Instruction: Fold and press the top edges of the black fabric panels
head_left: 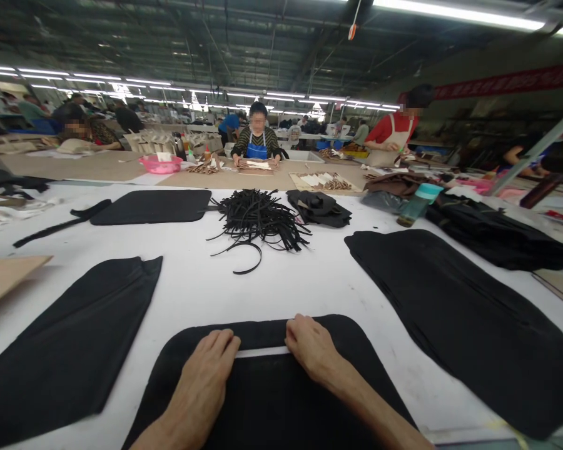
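A black fabric panel (281,406) with rounded far corners lies in front of me at the near edge of the table. My left hand (204,372) has its fingers curled together on the panel's far band, at the left end of a narrow white strip (263,352). At the strip's right end, my right hand (312,347) is closed on the same band, fingertips tucked under and hidden. Whether the white strip is a tape or the table showing through a gap, I cannot tell. Both forearms cover parts of the panel's sides.
Black panels lie left (70,344), right (469,312) and at the far left (152,206). A heap of thin black strips (263,219) sits mid-table beside folded black pieces (319,208). A bottle with a turquoise lid (418,205) stands at right. People work at the opposite table (192,180).
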A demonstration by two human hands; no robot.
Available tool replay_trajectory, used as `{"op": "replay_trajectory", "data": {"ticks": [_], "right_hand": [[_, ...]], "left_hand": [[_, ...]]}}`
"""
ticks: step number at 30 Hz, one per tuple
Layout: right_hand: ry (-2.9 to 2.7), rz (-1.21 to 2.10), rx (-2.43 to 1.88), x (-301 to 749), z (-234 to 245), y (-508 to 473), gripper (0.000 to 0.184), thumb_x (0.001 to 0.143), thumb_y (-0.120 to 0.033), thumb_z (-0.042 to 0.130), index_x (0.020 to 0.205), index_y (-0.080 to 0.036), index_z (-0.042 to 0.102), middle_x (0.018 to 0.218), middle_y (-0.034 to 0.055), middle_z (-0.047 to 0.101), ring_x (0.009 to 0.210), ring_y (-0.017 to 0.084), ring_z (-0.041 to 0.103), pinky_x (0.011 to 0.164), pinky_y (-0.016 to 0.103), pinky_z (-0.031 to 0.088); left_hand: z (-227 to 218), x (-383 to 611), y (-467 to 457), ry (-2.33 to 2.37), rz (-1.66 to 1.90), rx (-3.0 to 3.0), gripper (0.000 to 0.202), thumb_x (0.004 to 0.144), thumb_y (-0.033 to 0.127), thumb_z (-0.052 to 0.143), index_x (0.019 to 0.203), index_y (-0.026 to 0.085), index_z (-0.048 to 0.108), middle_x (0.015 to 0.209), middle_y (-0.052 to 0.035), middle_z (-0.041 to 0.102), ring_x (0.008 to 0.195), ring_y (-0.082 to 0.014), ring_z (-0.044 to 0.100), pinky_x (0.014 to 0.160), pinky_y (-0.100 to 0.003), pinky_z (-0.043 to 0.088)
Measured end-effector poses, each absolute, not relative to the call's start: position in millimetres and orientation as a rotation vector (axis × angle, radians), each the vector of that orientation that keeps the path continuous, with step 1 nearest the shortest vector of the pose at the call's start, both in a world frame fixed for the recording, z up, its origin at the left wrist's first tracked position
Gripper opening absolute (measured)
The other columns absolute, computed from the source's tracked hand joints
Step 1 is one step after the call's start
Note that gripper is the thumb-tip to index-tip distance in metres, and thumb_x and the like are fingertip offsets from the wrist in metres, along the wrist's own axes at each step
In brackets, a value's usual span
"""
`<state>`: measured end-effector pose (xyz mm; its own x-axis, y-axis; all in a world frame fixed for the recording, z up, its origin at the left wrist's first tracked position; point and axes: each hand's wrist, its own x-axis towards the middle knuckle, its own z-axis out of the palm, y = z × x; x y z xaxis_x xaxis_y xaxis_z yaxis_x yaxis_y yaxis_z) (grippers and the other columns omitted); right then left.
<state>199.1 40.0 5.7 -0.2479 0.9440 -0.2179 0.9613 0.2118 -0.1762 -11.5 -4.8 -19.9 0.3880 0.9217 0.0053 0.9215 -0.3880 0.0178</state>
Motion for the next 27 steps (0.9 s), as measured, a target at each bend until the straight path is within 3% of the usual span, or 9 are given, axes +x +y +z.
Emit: {"op": "replay_trajectory", "data": {"ticks": [3, 6, 14, 18, 23, 27], "right_hand": [[2.422, -0.407, 1.893, 198, 1, 40, 0.023, 0.089, -0.015, 0.041, 0.086, -0.016, 0.063, 0.092, 0.0093, 0.064, 0.087, 0.022, 0.058, 0.072, 0.029, 0.038], [2.464, -0.423, 1.883, 201, -2, 41, 0.023, 0.088, -0.014, 0.041, 0.084, -0.016, 0.063, 0.091, 0.0092, 0.064, 0.085, 0.021, 0.057, 0.072, 0.029, 0.038], [2.719, -0.653, 1.673, 230, -2, 45, 0.009, 0.083, -0.015, 0.052, 0.087, -0.022, 0.057, 0.088, -0.0026, 0.061, 0.084, 0.012, 0.053, 0.074, 0.02, 0.036], [2.765, -0.676, 1.701, 246, -7, 43, 0.013, 0.083, -0.014, 0.052, 0.094, -0.021, 0.054, 0.092, -0.0011, 0.06, 0.086, 0.014, 0.052, 0.076, 0.022, 0.036], [2.76, -0.565, 1.744, 270, -11, 39, 0.011, 0.087, -0.016, 0.049, 0.081, -0.021, 0.056, 0.086, -0.0016, 0.057, 0.084, 0.014, 0.051, 0.075, 0.023, 0.036], [2.664, -0.499, 1.787, 278, -10, 38, 0.012, 0.089, -0.019, 0.048, 0.081, -0.021, 0.057, 0.088, -0.0012, 0.058, 0.087, 0.014, 0.052, 0.076, 0.023, 0.035]], "left_hand": [[-22, 23, -3, 1.493, -0.013, 2.677, 0.057, 0.074, -0.007, 0.034, 0.123, 0.016, 0.052, 0.121, -0.0067, 0.057, 0.107, -0.021, 0.051, 0.092, -0.031, 0.043], [-25, 45, 0, 1.434, -0.038, 2.706, 0.051, 0.077, -0.005, 0.035, 0.121, 0.012, 0.052, 0.118, -0.0099, 0.058, 0.103, -0.0233, 0.052, 0.09, -0.035, 0.045], [-35, 46, 2, 1.509, -0.047, 2.685, 0.053, 0.076, -0.007, 0.035, 0.122, 0.012, 0.051, 0.121, -0.0118, 0.055, 0.106, -0.0253, 0.051, 0.09, -0.039, 0.044], [-43, 47, 0, 1.512, -0.059, 2.72, 0.056, 0.074, -0.008, 0.034, 0.125, 0.011, 0.05, 0.124, -0.0124, 0.054, 0.111, -0.0271, 0.049, 0.096, -0.042, 0.041], [-51, 47, 1, 1.541, 0.011, 2.732, 0.058, 0.073, -0.009, 0.034, 0.123, 0.012, 0.052, 0.124, -0.0123, 0.055, 0.113, -0.0256, 0.048, 0.098, -0.04, 0.041], [-54, 48, 1, 1.531, 0.024, 2.798, 0.059, 0.071, -0.01, 0.035, 0.123, 0.012, 0.052, 0.123, -0.013, 0.055, 0.113, -0.0242, 0.048, 0.095, -0.037, 0.044]]}}
